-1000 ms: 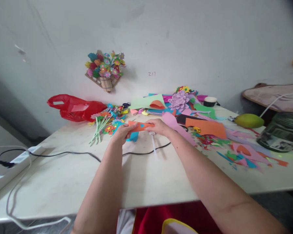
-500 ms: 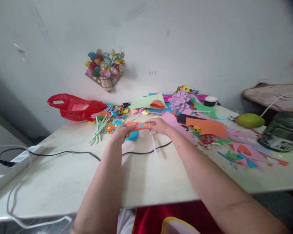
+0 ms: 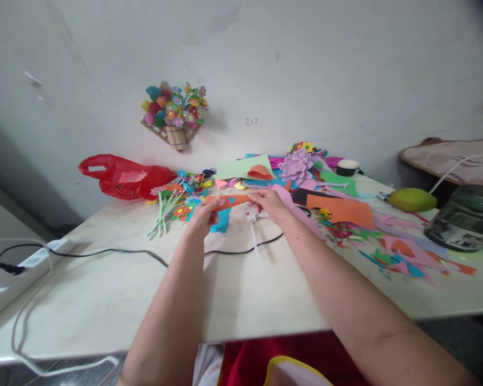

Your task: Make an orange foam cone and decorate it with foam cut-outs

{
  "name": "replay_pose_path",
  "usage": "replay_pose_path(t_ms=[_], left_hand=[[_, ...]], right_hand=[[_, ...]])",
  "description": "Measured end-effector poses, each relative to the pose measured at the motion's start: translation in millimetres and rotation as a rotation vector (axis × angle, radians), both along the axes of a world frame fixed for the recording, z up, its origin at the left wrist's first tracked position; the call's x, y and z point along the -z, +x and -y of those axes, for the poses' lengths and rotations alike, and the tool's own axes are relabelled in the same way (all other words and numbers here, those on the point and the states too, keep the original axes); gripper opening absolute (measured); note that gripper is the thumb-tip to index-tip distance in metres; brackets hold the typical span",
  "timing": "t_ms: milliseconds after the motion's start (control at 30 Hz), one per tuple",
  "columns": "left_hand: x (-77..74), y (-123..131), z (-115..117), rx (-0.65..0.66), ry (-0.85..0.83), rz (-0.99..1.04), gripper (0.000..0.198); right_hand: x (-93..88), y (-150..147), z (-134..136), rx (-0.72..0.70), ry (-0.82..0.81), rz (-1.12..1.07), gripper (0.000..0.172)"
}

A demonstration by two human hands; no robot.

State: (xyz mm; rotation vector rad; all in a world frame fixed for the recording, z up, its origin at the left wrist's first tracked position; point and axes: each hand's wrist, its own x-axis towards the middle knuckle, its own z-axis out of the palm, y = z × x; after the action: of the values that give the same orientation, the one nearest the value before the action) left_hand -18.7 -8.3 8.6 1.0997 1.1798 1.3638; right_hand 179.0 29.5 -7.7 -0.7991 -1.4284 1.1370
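Observation:
Both hands hold an orange foam piece (image 3: 234, 200) stretched between them above the middle of the table. My left hand (image 3: 203, 217) pinches its left end, and my right hand (image 3: 268, 203) pinches the right end. Small cut-outs show on the orange surface. Just below it lies a blue foam piece (image 3: 221, 221). A white glue gun (image 3: 250, 215) with a long clear stick or nozzle rests beneath my right hand. Near my left hand are foam flowers (image 3: 181, 212) and pale green stems (image 3: 161, 217).
On the white table (image 3: 257, 300) a black cable (image 3: 124, 251) crosses. A red bag (image 3: 126, 179) sits back left. Foam scraps (image 3: 410, 257), an orange sheet (image 3: 340, 210), a green mango-like fruit (image 3: 411, 199) and a glass jar (image 3: 465, 217) are at the right. A power strip (image 3: 28, 273) is far left.
The orange piece has been spread flatter between the hands. My right hand has shifted slightly right and up, and more of the glue gun and blue piece shows.

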Motion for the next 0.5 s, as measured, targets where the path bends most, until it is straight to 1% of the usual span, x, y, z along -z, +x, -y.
replay_pose_path(t_ms=[100, 200, 367, 500], left_hand=[[3.1, -0.8, -0.8, 0.006, 0.05, -0.084, 0.035], [5.0, -1.7, -1.7, -0.01, 0.091, -0.103, 0.035], [5.5, -2.5, -3.0, -0.033, 0.075, -0.073, 0.031], [5.0, -1.3, -2.0, -0.011, 0.072, -0.085, 0.035]], right_hand=[[-0.7, -1.7, 1.6, -0.01, 0.012, 0.012, 0.035], [-0.9, -3.5, 3.1, -0.016, 0.024, 0.022, 0.033], [-1.4, -6.6, 6.8, -0.026, 0.033, 0.03, 0.031], [-1.1, -6.7, 6.5, -0.012, 0.029, 0.015, 0.029]])
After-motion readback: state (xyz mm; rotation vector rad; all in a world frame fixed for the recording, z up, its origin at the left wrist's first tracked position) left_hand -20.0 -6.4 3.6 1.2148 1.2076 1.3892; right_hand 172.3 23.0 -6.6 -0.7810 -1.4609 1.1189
